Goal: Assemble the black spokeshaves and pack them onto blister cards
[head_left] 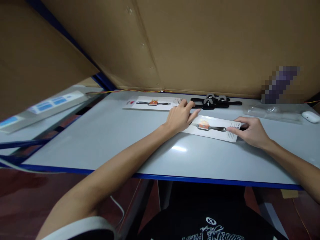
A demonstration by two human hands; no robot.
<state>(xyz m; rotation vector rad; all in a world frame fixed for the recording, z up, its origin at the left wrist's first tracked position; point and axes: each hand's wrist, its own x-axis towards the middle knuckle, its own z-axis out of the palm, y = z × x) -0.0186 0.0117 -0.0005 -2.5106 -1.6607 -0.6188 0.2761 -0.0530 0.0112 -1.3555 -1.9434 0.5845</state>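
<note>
My right hand (253, 131) pinches the right end of a white packaging card (216, 128), thumb on top and fingers behind it. The card is printed with a spokeshave picture, orange in the middle, and is held at a slight tilt above the table. My left hand (179, 116) is over the card's far left end, its thumb and fingers apart. Its fingertips come close to the handle ends of several black spokeshaves (212, 102) lying together at the back. Whether they touch a handle I cannot tell. To the left, flat on the table, is another printed card (152, 103), partly covered by my left hand.
The grey table (100, 143) has a blue front edge. Clear plastic bags (272, 111) and a white earbud case (310, 116) lie at the right. A cardboard wall (200, 43) closes the back. A power strip (45, 108) lies at the left, and a pixelated object (281, 85) stands back right.
</note>
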